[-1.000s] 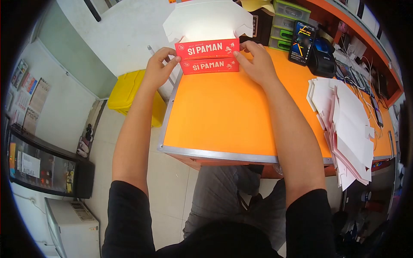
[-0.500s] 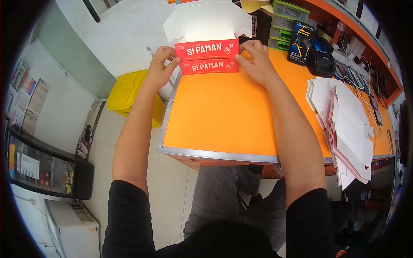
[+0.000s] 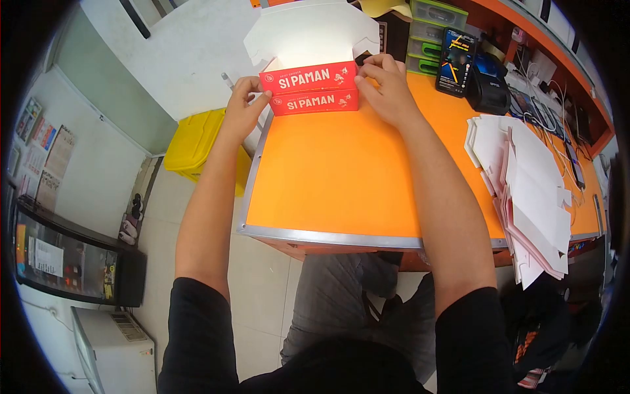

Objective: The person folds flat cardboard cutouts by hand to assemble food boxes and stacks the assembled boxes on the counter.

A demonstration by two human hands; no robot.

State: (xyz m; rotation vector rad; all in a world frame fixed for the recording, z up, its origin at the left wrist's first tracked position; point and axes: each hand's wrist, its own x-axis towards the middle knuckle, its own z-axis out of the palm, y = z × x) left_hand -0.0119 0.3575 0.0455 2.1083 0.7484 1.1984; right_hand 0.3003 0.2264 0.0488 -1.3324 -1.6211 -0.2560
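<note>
- Fingers [image 3: 249, 83] of the left hand [image 3: 243, 110] pinched the left end of the upper box [image 3: 305, 79], thumb by its lower front corner; those of the right hand [image 3: 388, 90] curled at the right end, thumb against the front edge (how firmly either pressed, I could not tell).
- The upper box sat on the lower box [image 3: 312, 102] near the far left corner of the tabletop [image 3: 331, 171], its white lid [image 3: 308, 33] raised behind and its inside mostly hidden.
- Step in hand, as I judged it: steadying one box on the other, the red printed fronts nearly in line.
- Any next move called for even, gentle pressure at both ends, I thought, since thin card could buckle or slide.
- Flat cartons [image 3: 533, 177] lay toward the tabletop's right side, jutting past the near edge; a phone [image 3: 455, 64] stood nearer the far edge.
</note>
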